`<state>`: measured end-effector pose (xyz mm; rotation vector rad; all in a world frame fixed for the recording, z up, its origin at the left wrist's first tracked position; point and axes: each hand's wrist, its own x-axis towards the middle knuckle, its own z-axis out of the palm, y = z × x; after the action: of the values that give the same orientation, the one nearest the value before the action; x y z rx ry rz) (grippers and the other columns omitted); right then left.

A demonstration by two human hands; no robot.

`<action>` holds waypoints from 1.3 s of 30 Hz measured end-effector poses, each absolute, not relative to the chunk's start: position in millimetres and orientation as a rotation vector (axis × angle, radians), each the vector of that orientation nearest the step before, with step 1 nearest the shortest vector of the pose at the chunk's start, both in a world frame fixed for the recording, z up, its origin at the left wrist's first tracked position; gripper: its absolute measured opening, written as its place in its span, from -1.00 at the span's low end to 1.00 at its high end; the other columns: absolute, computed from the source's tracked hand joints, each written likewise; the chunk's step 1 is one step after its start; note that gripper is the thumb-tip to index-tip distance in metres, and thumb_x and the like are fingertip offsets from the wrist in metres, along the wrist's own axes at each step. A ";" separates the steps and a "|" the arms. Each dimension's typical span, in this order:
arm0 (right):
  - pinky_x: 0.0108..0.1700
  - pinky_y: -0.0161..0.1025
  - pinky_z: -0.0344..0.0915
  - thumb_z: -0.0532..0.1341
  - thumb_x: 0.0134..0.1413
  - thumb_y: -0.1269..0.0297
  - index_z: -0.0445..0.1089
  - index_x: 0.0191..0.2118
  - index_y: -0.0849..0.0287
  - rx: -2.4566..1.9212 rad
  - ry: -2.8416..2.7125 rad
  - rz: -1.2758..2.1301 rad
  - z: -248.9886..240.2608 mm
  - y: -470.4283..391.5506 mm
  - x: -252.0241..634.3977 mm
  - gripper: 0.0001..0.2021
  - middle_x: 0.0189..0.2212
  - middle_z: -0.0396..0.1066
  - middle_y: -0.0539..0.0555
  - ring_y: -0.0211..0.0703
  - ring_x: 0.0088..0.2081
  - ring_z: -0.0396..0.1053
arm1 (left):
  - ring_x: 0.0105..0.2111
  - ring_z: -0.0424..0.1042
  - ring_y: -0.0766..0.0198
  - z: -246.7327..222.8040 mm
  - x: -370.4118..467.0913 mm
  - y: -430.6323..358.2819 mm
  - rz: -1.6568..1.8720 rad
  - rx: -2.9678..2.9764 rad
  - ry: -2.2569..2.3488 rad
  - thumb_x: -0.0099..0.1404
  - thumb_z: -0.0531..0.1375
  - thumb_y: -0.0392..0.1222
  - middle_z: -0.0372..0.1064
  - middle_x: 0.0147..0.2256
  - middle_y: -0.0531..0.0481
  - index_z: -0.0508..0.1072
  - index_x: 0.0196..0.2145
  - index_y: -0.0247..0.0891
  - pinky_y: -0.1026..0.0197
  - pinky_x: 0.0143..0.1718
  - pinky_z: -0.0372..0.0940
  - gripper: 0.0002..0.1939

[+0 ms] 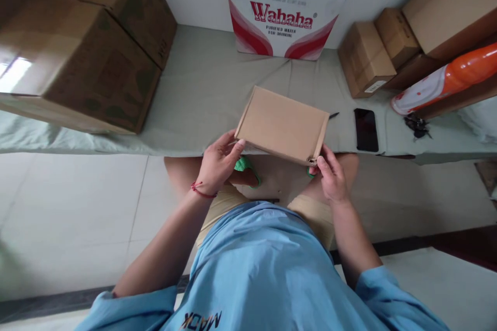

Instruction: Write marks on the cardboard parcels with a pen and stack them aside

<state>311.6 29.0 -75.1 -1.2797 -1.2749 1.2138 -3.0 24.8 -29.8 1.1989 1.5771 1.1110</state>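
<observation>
A flat brown cardboard box point(283, 123) is tilted at the front edge of the cloth-covered table, its lid closed. My left hand point(220, 161) grips its near left corner, thumb on top and fingers partly hidden underneath. At the near right corner, which looks worn or torn, my right hand point(330, 171) pinches the box. Just past the box's right side a dark, thin pointed object point(334, 115) pokes out; its kind cannot be made out.
Large cartons point(104, 67) stand at the left. A Wahaha water carton point(285, 18) is against the wall. Smaller boxes point(365, 59), an orange-and-white bottle point(442, 80), a black phone point(366, 130) and keys point(417, 126) lie at the right. Green cloth point(194, 93) covers the table.
</observation>
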 end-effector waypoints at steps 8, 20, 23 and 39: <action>-0.25 -0.22 0.53 0.22 0.39 -0.21 0.38 0.44 0.03 -1.168 -1.384 1.427 -70.7 48.1 298.4 -0.34 -0.19 0.63 0.09 -0.18 -0.34 0.55 | 0.02 0.62 0.00 -37.5 -9.9 14.4 1.247 1.187 1.841 0.34 0.31 0.10 0.58 0.06 -0.21 0.54 0.20 -0.23 -0.01 0.05 0.57 -0.44; 0.03 -0.02 0.42 0.12 0.34 0.37 0.39 0.46 0.19 -2.144 -2.189 0.192 -62.4 211.4 355.3 -0.39 0.03 0.65 0.37 0.17 -0.02 0.59 | 0.55 0.10 -0.12 -8.9 10.7 67.9 1.114 2.130 1.879 0.52 0.20 0.01 0.35 0.42 -0.11 0.58 0.11 -0.07 -0.28 0.56 0.00 -0.69; -0.05 -0.02 0.38 0.14 0.30 0.47 0.44 0.43 0.15 -2.215 -2.349 0.159 -62.3 227.4 349.8 -0.39 0.00 0.64 0.41 0.22 -0.06 0.59 | 0.58 0.04 -0.16 -5.4 27.7 91.8 0.862 2.188 1.848 0.55 0.12 0.07 0.25 0.49 -0.16 0.55 0.24 -0.11 -0.35 0.58 -0.18 -0.55; -0.60 -0.34 -0.13 0.28 0.00 0.11 0.13 -0.43 0.02 -1.308 -1.069 1.076 -29.8 136.8 348.1 -0.72 -0.68 -0.05 -0.21 -0.33 -0.66 -0.13 | 0.59 -0.06 -0.33 -2.6 37.5 103.6 0.468 2.288 1.748 0.35 0.26 0.48 -0.05 0.59 -0.33 0.18 0.56 -0.18 -0.50 0.55 -0.45 0.06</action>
<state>348.1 136.8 -29.8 -1.3082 -1.0691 1.0756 37.5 103.6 -2.6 2.2878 1.7478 0.4676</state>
